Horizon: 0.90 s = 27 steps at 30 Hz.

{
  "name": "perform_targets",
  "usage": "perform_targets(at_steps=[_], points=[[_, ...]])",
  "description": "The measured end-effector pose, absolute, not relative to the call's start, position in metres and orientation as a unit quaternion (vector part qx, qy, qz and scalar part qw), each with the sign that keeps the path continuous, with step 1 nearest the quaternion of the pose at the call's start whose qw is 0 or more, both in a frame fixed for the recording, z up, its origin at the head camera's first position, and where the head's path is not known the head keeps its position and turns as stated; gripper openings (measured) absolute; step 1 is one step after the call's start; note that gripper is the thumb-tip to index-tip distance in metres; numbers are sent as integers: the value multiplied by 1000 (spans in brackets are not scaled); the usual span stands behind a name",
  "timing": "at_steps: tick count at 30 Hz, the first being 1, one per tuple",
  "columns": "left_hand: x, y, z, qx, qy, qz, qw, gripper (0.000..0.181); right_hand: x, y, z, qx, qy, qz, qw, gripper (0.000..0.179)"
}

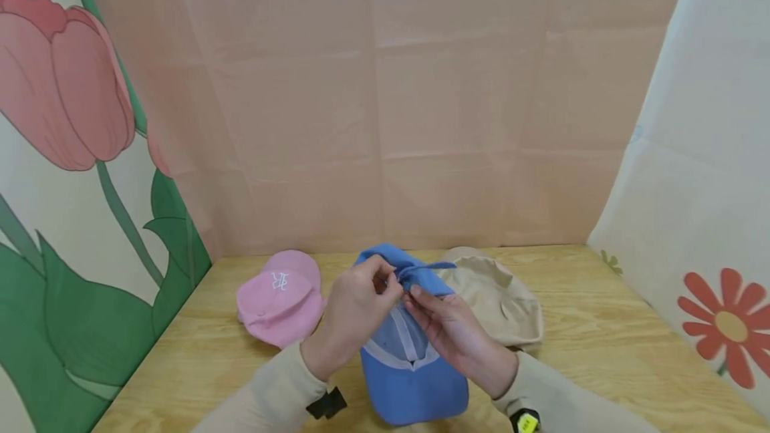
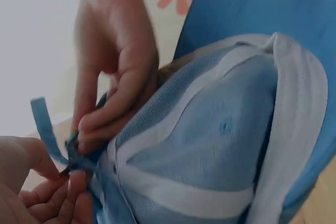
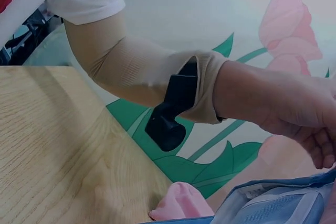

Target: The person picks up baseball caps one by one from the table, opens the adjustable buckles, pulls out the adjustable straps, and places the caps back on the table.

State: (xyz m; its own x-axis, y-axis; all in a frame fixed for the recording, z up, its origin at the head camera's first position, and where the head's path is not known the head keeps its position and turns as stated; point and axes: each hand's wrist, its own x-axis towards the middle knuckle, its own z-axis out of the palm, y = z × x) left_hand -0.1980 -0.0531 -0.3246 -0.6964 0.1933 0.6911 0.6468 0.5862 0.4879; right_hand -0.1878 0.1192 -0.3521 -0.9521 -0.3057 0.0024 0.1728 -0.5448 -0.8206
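A blue baseball cap (image 1: 415,393) is held over the table, its lined inside facing up and its brim toward me. My left hand (image 1: 355,306) pinches the cap's back strap (image 2: 44,127) near a small dark fastening, whose details fingers partly cover. Facing it, my right hand (image 1: 460,336) pinches the strap on the other side, fingertips close to the left ones. The strap's loose end sticks out past the fingers. White tape runs along the seams inside the cap. In the right wrist view the left hand (image 3: 310,114) is cut off at the frame's edge.
A pink cap (image 1: 283,303) with white lettering lies to the left on the wooden table (image 1: 601,353). To the right, behind my right hand, is a beige cap (image 1: 508,303). A pinkish cloth (image 1: 385,99) hangs at the back, with flower-printed sheets on both sides.
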Motion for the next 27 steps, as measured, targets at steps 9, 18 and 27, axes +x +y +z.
perform_targets(at_steps=[9,18,27], points=[[-195,-61,-322,-232,-826,-467,214,7,-183,124,-350,-67,467,-872,132,19],[-189,-61,-319,-238,-826,-468,205,7,-184,123,-347,-46,459,-877,132,21],[-189,-62,-317,-269,-836,-433,201,4,-185,121,-348,-54,458,-880,112,17]])
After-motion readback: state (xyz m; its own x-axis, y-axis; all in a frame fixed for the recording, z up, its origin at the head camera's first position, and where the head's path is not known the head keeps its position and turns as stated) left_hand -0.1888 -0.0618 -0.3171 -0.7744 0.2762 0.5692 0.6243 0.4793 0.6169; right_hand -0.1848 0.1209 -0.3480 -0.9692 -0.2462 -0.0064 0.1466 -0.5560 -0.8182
